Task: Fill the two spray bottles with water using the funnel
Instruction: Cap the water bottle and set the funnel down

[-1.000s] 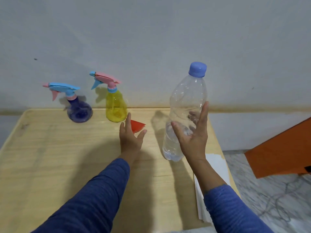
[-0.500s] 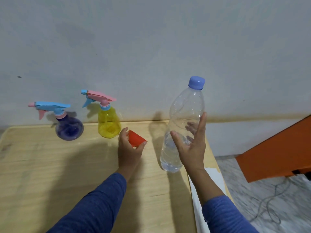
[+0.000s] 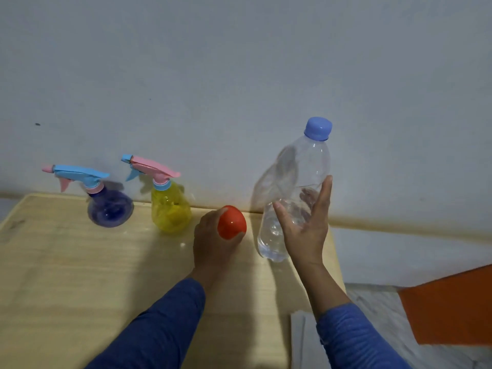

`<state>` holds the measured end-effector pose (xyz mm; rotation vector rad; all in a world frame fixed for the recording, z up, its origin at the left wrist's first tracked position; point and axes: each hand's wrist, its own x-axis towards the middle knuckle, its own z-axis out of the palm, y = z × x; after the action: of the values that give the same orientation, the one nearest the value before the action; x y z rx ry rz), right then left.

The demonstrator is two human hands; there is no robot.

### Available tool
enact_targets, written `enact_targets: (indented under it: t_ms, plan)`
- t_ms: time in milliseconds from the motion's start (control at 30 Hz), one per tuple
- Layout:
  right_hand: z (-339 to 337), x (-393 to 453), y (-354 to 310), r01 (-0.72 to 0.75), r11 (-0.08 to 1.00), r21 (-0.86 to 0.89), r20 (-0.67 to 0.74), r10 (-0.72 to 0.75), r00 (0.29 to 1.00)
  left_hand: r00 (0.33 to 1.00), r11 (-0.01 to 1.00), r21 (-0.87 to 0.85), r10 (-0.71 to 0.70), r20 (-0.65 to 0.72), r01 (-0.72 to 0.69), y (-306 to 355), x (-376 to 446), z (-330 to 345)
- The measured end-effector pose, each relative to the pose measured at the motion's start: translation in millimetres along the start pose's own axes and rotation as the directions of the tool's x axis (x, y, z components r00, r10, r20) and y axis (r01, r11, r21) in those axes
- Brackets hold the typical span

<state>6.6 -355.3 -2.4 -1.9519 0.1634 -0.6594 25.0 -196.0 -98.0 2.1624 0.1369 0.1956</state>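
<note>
My left hand grips the red funnel, lifted and turned so its round side faces me. My right hand is wrapped round a clear water bottle with a blue cap, standing on the wooden table and partly filled with water. At the back left stand two spray bottles with their trigger heads on: a purple one and, right of it, a yellow one just left of the funnel.
A grey wall runs right behind the table. An orange object juts in at the lower right over a marble floor. White paper sheets lie beside the table's right edge.
My left hand has closed on the red funnel, picked it up from the table and turned it. The right hand stays on the water bottle. The camera has tilted upward.
</note>
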Motion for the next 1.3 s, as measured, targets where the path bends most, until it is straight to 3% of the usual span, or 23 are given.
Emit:
enact_targets:
  t_ms: [133, 300, 533, 633, 733, 900, 1000, 1067, 1167, 1300]
  plan:
    - [12, 22, 8, -0.019, 0.996, 0.085, 0.022, 0.017, 1.000, 0.997, 0.999, 0.012, -0.029, -0.066, 0.030, 4, 13, 12]
    - [20, 33, 16, -0.017, 0.991, 0.132, 0.071, 0.008, 0.997, 0.977, 0.980, -0.102, -0.182, -0.113, 0.170, 13, 20, 22]
    - [15, 31, 20, -0.092, 0.980, 0.178, 0.177, 0.060, 0.982, 0.973, 0.968, 0.106, -0.223, -0.063, 0.229, 3, 15, 29]
    - [13, 29, 24, -0.119, 0.988, 0.102, 0.254, 0.090, 0.963, 0.977, 0.969, 0.126, -0.211, -0.023, 0.213, 2, 18, 26]
    - [4, 17, 28, -0.244, 0.970, -0.009, 0.303, 0.235, 0.923, 0.971, 0.961, 0.157, -0.235, 0.034, 0.227, 1, 20, 18]
    - [-23, -12, 35, -0.299, 0.865, -0.402, 0.341, 0.445, 0.828, 0.956, 0.947, 0.210, -0.270, 0.113, 0.243, 10, 20, -1]
    - [-31, -21, 26, -0.163, 0.652, -0.741, 0.422, 0.640, 0.642, 0.943, 0.868, 0.475, -0.266, 0.199, 0.145, 19, 16, -22]
    - [-34, -29, 16, -0.045, 0.526, -0.849, 0.414, 0.717, 0.561, 0.917, 0.814, 0.581, -0.246, 0.314, 0.020, 26, 11, -41]
    - [-39, -42, 1, 0.045, 0.433, -0.900, 0.381, 0.732, 0.565, 0.872, 0.745, 0.641, -0.175, 0.456, -0.186, 37, 2, -63]
    - [-54, -62, -25, 0.017, 0.373, -0.927, 0.307, 0.735, 0.604, 0.823, 0.658, 0.657, -0.101, 0.559, -0.367, 61, -8, -75]
